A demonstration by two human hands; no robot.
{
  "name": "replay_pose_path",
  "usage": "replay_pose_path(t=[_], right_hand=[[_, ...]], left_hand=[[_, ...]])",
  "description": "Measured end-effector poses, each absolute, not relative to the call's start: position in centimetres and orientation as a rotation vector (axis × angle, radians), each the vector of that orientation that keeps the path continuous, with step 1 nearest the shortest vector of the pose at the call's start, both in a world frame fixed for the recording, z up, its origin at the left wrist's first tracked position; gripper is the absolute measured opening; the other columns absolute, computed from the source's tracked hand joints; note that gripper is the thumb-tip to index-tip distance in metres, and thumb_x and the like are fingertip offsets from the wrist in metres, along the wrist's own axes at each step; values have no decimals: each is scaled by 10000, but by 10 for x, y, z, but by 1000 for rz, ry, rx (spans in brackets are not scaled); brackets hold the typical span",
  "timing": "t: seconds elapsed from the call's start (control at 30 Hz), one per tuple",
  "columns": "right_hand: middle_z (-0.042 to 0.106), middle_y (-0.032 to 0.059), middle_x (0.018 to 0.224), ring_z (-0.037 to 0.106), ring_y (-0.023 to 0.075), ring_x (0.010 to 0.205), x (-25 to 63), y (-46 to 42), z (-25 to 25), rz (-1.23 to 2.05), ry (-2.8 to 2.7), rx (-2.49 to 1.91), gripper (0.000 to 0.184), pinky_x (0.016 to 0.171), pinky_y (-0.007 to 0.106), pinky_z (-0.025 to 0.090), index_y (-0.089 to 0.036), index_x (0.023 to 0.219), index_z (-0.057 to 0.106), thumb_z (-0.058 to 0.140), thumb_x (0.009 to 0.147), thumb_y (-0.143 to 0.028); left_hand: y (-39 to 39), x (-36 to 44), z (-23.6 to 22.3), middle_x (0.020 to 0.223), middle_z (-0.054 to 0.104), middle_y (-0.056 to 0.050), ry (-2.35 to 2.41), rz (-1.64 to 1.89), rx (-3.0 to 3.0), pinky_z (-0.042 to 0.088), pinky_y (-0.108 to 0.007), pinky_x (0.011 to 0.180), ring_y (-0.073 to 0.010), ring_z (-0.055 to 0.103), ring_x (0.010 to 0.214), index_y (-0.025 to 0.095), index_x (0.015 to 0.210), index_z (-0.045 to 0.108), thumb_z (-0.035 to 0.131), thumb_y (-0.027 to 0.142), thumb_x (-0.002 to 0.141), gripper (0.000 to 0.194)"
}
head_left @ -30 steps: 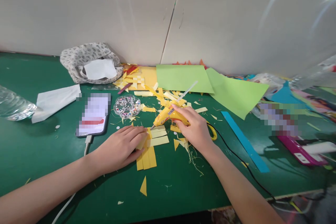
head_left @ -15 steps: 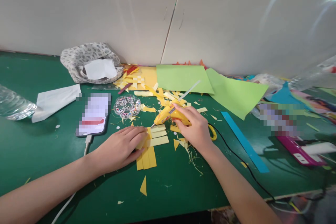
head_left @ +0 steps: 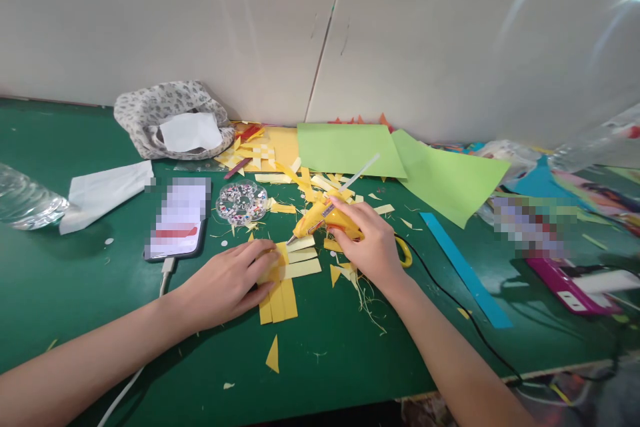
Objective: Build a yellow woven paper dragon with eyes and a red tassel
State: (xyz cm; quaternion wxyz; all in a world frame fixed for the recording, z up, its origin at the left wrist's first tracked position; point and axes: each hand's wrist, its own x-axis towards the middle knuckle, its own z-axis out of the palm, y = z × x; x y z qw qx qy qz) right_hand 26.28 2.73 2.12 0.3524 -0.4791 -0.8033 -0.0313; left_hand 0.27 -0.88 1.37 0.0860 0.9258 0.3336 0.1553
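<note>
In the head view, my right hand (head_left: 370,238) is wrapped round a yellow hot glue gun (head_left: 314,219) with a clear glue stick (head_left: 363,172) poking from its back. The nozzle points down to the left, at the upper edge of some woven paper strips (head_left: 284,297), yellow ones crossing pale yellow ones. Whether it touches the paper I cannot tell. My left hand (head_left: 227,283) holds the left side of the weave against the table, fingers bent over it and thumb lower down. These fingers hide part of the weave.
Left of the weave lie a phone (head_left: 181,220) on a white cable and a round clear bead case (head_left: 242,202). Green sheets (head_left: 350,150), a cloth bag (head_left: 145,117) and yellow scraps are behind. A blue strip (head_left: 465,270), black cord and magenta power strip (head_left: 565,290) lie right.
The fingers of my left hand have shifted slightly, and the paper beneath them looks flatter. The glue stick has moved a little to the right. The nozzle stays at nearly the same spot.
</note>
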Motion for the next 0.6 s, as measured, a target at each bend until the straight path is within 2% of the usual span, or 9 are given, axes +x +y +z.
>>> replay_pose_path(t=[0.33, 0.6], right_hand=[[621, 53, 993, 612, 204, 888, 263, 28, 18, -90, -2114, -1279, 511, 737, 365, 535, -299, 1282, 500, 586, 795, -170], [617, 46, 950, 612, 195, 855, 263, 28, 18, -163, -2134, -1283, 496, 710, 349, 534, -310, 1287, 491, 562, 812, -187]], left_hand=[[-9, 2, 13, 1158, 525, -139, 1004, 420, 2743, 565, -383, 733, -228, 618, 914, 155, 1201, 438, 387, 266, 925, 301], [-11, 2, 11, 1209, 510, -154, 1023, 605, 2698, 571, -375, 766, -238, 614, 989, 160, 1280, 357, 430, 268, 909, 393]])
